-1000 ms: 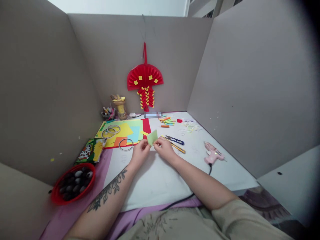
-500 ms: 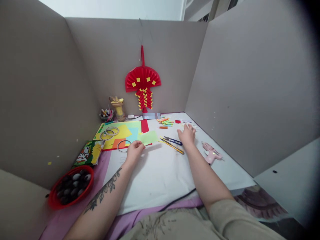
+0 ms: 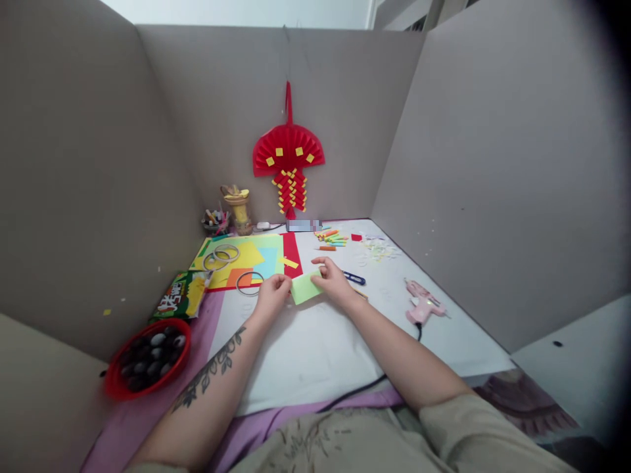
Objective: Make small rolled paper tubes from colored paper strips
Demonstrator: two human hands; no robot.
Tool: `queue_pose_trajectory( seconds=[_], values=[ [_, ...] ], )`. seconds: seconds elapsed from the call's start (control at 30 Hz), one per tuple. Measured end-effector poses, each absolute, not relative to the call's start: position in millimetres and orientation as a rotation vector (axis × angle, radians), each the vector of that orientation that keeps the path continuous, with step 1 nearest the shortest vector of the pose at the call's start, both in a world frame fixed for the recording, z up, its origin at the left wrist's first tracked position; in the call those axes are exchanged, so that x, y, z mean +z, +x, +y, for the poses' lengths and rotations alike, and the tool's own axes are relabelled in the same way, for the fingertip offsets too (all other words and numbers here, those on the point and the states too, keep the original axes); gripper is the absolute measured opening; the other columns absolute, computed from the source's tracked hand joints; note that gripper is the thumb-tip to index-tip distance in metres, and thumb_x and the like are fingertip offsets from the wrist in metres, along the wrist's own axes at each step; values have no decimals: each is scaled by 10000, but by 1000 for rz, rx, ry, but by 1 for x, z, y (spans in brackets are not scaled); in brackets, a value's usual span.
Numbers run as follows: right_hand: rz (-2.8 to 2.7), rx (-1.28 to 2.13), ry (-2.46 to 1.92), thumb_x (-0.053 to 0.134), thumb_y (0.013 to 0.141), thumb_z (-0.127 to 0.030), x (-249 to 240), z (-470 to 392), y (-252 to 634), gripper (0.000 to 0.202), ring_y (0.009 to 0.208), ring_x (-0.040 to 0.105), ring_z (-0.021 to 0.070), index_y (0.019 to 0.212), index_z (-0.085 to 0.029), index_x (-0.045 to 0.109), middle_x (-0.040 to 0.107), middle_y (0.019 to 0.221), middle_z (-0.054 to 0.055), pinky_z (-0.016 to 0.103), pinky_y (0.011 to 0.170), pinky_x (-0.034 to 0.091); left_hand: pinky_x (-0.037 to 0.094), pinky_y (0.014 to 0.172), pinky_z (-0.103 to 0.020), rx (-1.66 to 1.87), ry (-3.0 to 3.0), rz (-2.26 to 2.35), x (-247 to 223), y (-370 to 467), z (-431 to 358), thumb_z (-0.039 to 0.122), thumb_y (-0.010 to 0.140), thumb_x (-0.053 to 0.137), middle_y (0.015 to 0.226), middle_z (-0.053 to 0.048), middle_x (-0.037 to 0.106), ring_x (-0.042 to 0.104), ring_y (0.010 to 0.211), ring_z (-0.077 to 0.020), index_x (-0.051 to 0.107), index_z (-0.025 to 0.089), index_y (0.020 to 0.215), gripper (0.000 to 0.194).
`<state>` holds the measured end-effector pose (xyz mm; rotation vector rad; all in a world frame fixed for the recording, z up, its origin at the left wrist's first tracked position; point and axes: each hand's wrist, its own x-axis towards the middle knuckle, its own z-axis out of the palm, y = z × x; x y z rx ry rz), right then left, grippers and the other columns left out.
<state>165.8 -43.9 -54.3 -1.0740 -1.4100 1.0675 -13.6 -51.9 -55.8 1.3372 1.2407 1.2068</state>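
Observation:
A small light green sheet of paper (image 3: 305,289) is held above the white table top between my two hands. My left hand (image 3: 274,290) pinches its left edge. On the right edge, my right hand (image 3: 334,281) grips it with thumb and fingers. Behind my right hand, the dark blue thread snips (image 3: 355,278) lie partly hidden. Left of the paper, a roll of tape (image 3: 250,283) lies near a stack of coloured sheets (image 3: 254,253). Rolled paper pieces (image 3: 332,237) and an orange-handled tool (image 3: 328,248) lie farther back.
A pink glue gun (image 3: 421,305) with a black cord rests at right. Paper scraps (image 3: 379,249) lie at the back right. A red bowl of dark round fruit (image 3: 148,360) and a green snack packet (image 3: 181,295) stand left. A red paper ornament (image 3: 289,154) hangs on the back panel.
My right hand has come left from near the paper scraps and taken the right side of the green paper. My left hand still holds it. The view has shifted slightly.

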Motion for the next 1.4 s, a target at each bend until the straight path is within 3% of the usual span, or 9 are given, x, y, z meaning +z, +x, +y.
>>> queue_pose_trajectory(
  seconds=[0.17, 0.43, 0.53, 0.63, 0.7, 0.8, 0.97, 1.4],
  values=[
    [-1391, 1069, -1062, 561, 649, -224, -58, -41, 167, 373, 457, 411, 86, 1012, -231, 473, 382, 565, -106, 183, 444, 327, 341, 433, -196, 1141, 1436, 1279, -57, -13, -55, 314, 718, 535, 559, 30, 553, 457, 455, -99, 566, 175, 687, 145],
    [-1409, 1068, -1096, 541, 684, -233, -60, -37, 172, 369, 518, 499, 124, 1034, -233, 427, 500, 633, -72, 226, 487, 387, 419, 484, -212, 1060, 1403, 1228, -50, -12, -57, 278, 698, 550, 614, -14, 633, 583, 564, -141, 594, 168, 734, 124],
    [-1490, 711, -1199, 544, 707, -240, -56, -42, 169, 392, 720, 555, 178, 1085, -215, 447, 564, 789, -3, 303, 631, 452, 434, 489, -223, 1052, 1367, 1243, -51, -12, -56, 285, 706, 551, 589, -19, 627, 593, 562, -151, 580, 169, 732, 123],
    [-1664, 211, -1217, 551, 751, -220, -46, -55, 159, 265, 975, 499, 237, 1015, -190, 549, 568, 986, 83, 387, 843, 412, 430, 486, -222, 1090, 1389, 1255, -53, -12, -56, 289, 715, 548, 590, -18, 625, 586, 552, -149, 574, 171, 725, 121],
    [-1835, 50, -1202, 517, 812, -215, -39, -66, 151, 130, 955, 483, 241, 891, -193, 618, 581, 939, 90, 392, 858, 389, 424, 487, -219, 1132, 1448, 1263, -53, -12, -57, 293, 724, 544, 599, -14, 624, 585, 562, -148, 579, 173, 722, 125],
    [-1970, -23, -1214, 502, 856, -226, -32, -77, 139, 176, 843, 486, 223, 806, -210, 670, 602, 833, 73, 373, 799, 389, 426, 518, -217, 1192, 1587, 1261, -51, -11, -61, 289, 745, 534, 628, -10, 628, 583, 596, -143, 605, 170, 734, 139],
    [-1938, 11, -1226, 554, 841, -226, -34, -78, 136, 154, 805, 497, 201, 810, -209, 704, 606, 779, 55, 338, 766, 393, 452, 639, -225, 1274, 1810, 1230, -45, -10, -68, 238, 778, 518, 725, -11, 654, 581, 677, -130, 629, 165, 762, 134],
    [-1998, 38, -1184, 534, 808, -155, -41, -73, 141, 167, 826, 490, 197, 820, -191, 697, 603, 815, 54, 333, 785, 387, 461, 754, -256, 1213, 2344, 1157, -53, -18, -64, 157, 848, 491, 870, -40, 658, 582, 806, -139, 629, 179, 938, 167]
  ],
)
